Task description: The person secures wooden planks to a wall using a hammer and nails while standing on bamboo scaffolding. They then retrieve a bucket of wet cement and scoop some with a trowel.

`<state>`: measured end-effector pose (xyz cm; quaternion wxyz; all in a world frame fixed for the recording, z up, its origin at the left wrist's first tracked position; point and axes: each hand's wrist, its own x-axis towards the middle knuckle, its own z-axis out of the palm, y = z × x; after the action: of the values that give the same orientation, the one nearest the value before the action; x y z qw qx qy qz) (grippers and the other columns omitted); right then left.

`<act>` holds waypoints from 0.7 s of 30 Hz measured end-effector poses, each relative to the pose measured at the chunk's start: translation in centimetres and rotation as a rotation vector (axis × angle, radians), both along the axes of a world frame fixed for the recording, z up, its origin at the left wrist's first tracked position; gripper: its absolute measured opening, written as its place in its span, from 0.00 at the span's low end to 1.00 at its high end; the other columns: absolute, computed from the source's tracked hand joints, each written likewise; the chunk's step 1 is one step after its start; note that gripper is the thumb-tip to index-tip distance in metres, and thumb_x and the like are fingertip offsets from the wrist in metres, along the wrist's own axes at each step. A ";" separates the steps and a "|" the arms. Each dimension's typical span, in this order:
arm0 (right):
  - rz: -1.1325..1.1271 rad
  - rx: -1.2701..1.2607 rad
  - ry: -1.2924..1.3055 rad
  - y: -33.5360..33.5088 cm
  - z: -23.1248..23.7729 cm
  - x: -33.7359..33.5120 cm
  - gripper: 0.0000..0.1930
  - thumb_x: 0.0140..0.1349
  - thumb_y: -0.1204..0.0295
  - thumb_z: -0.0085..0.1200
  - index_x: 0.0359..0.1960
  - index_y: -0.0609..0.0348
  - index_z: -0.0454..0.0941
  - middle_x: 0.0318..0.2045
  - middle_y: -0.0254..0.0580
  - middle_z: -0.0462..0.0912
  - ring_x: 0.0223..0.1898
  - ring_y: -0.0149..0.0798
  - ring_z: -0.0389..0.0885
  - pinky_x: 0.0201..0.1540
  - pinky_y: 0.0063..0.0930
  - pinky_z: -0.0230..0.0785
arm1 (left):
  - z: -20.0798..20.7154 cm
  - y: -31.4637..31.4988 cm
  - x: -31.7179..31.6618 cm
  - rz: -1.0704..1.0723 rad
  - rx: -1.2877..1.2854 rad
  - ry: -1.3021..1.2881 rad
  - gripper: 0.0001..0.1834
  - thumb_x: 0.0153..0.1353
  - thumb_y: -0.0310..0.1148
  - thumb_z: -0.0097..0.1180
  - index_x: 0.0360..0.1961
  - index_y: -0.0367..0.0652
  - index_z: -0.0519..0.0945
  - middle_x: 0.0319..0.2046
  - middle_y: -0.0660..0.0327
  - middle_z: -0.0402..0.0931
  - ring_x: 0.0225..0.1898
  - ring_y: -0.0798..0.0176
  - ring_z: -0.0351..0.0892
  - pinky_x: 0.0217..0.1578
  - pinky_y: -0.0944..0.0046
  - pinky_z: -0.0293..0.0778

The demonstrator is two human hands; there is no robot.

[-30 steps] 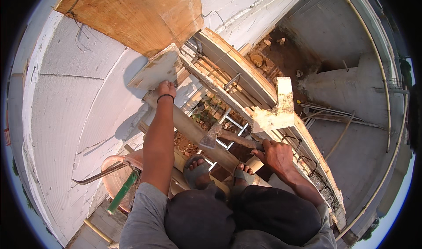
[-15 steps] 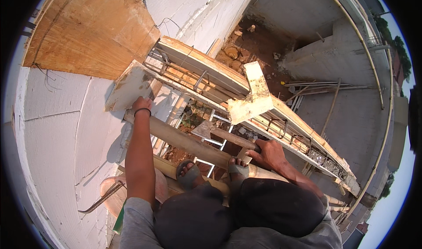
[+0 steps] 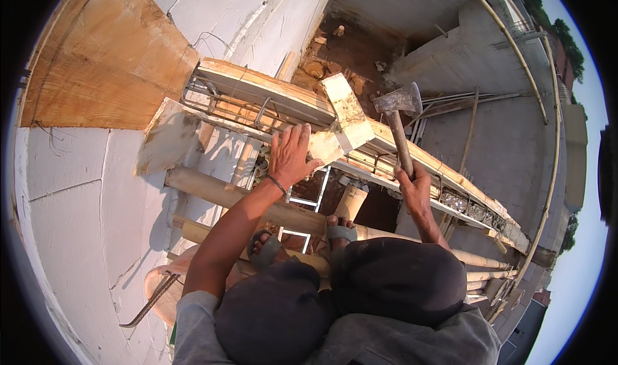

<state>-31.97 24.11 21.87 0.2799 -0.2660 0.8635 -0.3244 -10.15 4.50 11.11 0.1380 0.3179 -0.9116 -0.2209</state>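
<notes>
Raised over the long board form is a hatchet [image 3: 401, 117], its handle gripped by my right hand [image 3: 415, 188], the flared steel head pointing up and away. My left hand [image 3: 293, 156] has its fingers stretched out and lies on the near edge of the form, its thumb by the pale crossed wood pieces [image 3: 347, 130]. Those pieces lie across the top of the form. Inside the board form [image 3: 270, 98] run steel bars with bent stirrups, and toward its right end sits rough grey concrete.
My sandalled feet rest on bamboo poles [image 3: 257, 204] high above the ground. Below stands a metal ladder [image 3: 315, 201]. A plywood sheet [image 3: 109, 56] and a short board [image 3: 161, 136] lean by the white block wall [image 3: 71, 191]. A curved iron bar [image 3: 151, 300] lies at lower left.
My right hand has swung the hatchet up from low beside my feet to above the form. My left hand has moved right, from the short board to beside the crossed wood pieces.
</notes>
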 end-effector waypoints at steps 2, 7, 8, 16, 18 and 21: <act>-0.017 0.144 0.127 0.2 -0.1 -1.4 0.17 0.61 0.61 0.58 0.36 0.68 0.76 0.20 0.44 0.75 0.24 0.36 0.73 0.29 0.35 0.65 | -0.6 1.0 -0.8 -0.044 -0.033 -0.043 0.48 0.45 0.49 0.69 0.62 0.35 0.63 0.57 0.50 0.63 0.62 0.49 0.58 0.60 0.42 0.52; -0.002 0.416 0.318 2.4 1.1 -4.4 0.20 0.61 0.58 0.57 0.41 0.67 0.77 0.28 0.58 0.81 0.33 0.57 0.81 0.38 0.47 0.70 | -1.3 0.5 -1.3 -0.080 0.028 -0.068 0.52 0.38 0.49 0.73 0.61 0.32 0.63 0.52 0.49 0.63 0.56 0.48 0.62 0.60 0.44 0.55; 0.017 0.508 0.349 3.2 1.8 -5.1 0.21 0.60 0.58 0.57 0.42 0.66 0.77 0.29 0.58 0.82 0.35 0.58 0.82 0.39 0.48 0.71 | -1.4 0.0 -1.2 -0.101 0.100 -0.085 0.50 0.38 0.47 0.73 0.59 0.32 0.64 0.51 0.50 0.63 0.54 0.48 0.64 0.58 0.45 0.57; 0.315 0.999 0.625 4.0 6.4 -7.8 0.20 0.59 0.57 0.56 0.44 0.61 0.77 0.38 0.60 0.82 0.42 0.61 0.81 0.44 0.51 0.74 | -1.4 -7.4 0.0 -0.047 0.500 0.314 0.17 0.48 0.32 0.66 0.29 0.38 0.68 0.26 0.55 0.67 0.31 0.54 0.69 0.36 0.57 0.67; 0.359 1.043 0.635 3.1 6.7 -7.6 0.19 0.59 0.58 0.55 0.44 0.61 0.77 0.38 0.60 0.82 0.43 0.61 0.81 0.45 0.51 0.74 | -1.0 -10.8 1.7 -0.053 0.595 0.264 0.16 0.50 0.32 0.65 0.30 0.38 0.68 0.25 0.57 0.65 0.30 0.64 0.65 0.35 0.62 0.67; 0.361 1.089 0.634 1.9 6.8 -7.6 0.19 0.60 0.58 0.54 0.45 0.61 0.77 0.41 0.60 0.82 0.46 0.60 0.81 0.48 0.50 0.73 | -0.6 -14.1 4.5 -0.024 0.524 0.445 0.18 0.53 0.38 0.64 0.36 0.35 0.72 0.28 0.51 0.74 0.30 0.58 0.71 0.37 0.60 0.71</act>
<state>-39.56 26.03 28.64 0.1565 -0.3098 0.8867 0.3054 -5.66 -9.55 10.51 0.2443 0.2758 -0.7752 -0.5132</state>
